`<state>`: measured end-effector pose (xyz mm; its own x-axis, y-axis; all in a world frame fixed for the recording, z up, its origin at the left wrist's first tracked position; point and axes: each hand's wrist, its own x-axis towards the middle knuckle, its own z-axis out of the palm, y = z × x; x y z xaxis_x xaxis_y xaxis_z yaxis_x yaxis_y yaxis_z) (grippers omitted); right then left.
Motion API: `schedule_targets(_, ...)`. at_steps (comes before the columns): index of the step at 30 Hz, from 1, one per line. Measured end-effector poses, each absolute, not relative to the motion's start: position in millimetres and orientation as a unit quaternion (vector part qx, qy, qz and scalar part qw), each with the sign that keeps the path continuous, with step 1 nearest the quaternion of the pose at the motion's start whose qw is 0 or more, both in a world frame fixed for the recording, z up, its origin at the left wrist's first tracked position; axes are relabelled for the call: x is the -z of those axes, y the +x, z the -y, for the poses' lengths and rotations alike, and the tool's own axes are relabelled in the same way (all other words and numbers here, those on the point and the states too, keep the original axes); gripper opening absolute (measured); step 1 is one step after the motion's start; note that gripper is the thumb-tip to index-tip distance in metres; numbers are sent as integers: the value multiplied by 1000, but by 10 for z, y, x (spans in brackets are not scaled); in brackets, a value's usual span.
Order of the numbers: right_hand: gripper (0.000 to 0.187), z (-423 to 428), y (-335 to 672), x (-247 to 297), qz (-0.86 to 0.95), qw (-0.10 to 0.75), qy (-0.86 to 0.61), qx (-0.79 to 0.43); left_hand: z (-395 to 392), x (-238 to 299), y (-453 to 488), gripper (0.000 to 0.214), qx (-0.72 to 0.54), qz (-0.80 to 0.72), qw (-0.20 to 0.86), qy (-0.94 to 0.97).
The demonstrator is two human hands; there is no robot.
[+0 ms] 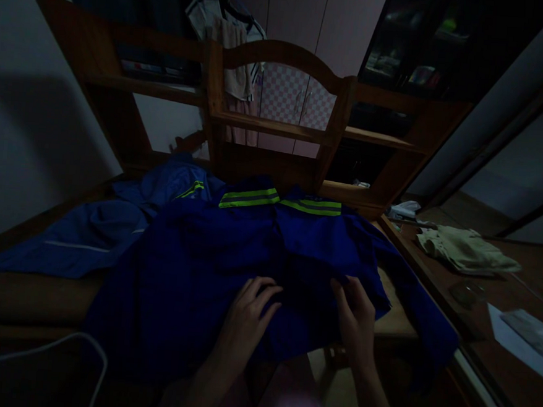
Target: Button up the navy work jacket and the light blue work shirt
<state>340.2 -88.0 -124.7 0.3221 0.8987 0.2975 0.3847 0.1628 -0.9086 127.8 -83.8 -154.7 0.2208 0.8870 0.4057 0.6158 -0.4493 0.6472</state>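
A dark blue garment (193,266) with yellow-green reflective stripes (249,197) lies spread over a wooden surface (32,298) in front of me. My left hand (247,316) rests on the cloth near its front edge, fingers curled loosely onto the fabric. Just to its right, my right hand (359,318) has its fingers bent and pinching a fold of the same garment. A second blue garment (92,234) lies behind it to the left, partly under it.
A wooden headboard with shelves (277,126) rises behind the garments. On the floor at right lie a folded beige cloth (466,249) and white paper (522,342). A white cable (80,342) curves at lower left. Hanging clothes (231,45) show at the back.
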Motion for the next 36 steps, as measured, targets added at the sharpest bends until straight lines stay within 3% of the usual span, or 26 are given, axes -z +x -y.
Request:
schedule_targets(7,27,688,3759,1042,533,556,-597,-224,780,1467,1102,61,-288,-415,181,844)
schedule_targets(17,26,829,3711,1146,547,510,-531,-398,748,1326,1516,25,-282,-480,130,821)
schedule_targets(24,40,890,3621,1310,479,510,-495,-515,532,1496,1792,34,-265,-543,99,791)
schedule_targets(31,28,904,3522,1263,448,533,-470,-542,490,1547,1760,27,-335,-520,180,765)
schedule_targets(34,23,942,3543,1168,480,545,-483,-490,586,1438,1675,11,-380,-508,297,714)
schedule_targets(36,22,982,3562,1133,499,547,-496,-453,671,1367,1581,2,-392,-495,428,646)
